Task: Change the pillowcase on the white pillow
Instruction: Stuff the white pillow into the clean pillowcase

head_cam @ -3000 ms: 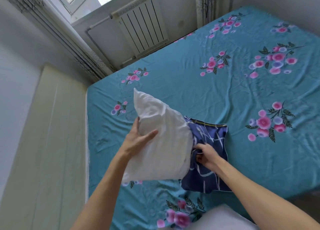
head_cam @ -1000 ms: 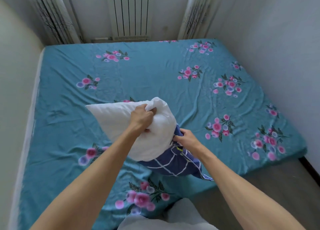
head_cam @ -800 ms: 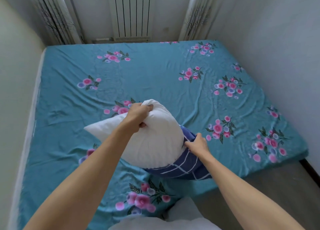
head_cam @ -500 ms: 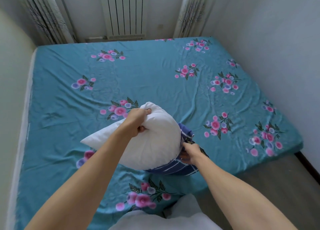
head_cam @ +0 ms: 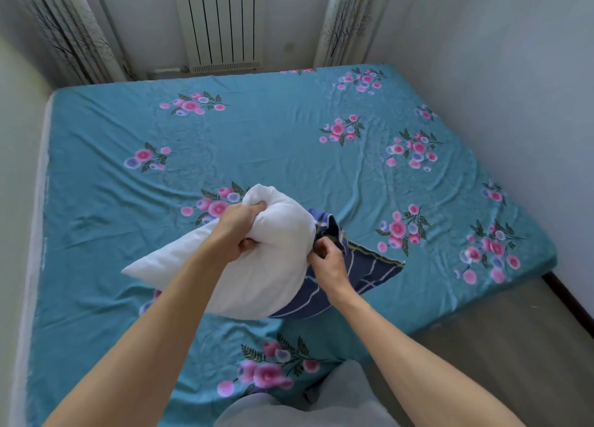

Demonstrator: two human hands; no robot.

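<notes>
The white pillow [head_cam: 257, 272] hangs above the bed, bunched where my left hand [head_cam: 239, 229] grips its upper edge. Its right end sits inside a dark blue pillowcase with white lines [head_cam: 363, 272], which covers only that end. My right hand [head_cam: 328, 261] pinches the pillowcase's open edge against the pillow. The pillow's bare left corner points left and down.
The bed [head_cam: 289, 156] carries a teal sheet with pink flowers and fills most of the room. A radiator [head_cam: 221, 24] and curtains stand at the far wall. Walls close in left and right. Wooden floor [head_cam: 514, 346] shows at the lower right.
My right hand has shifted its hold up along the pillowcase's edge. The pillowcase's free corner now spreads out to the right. My left hand keeps its grip on the pillow.
</notes>
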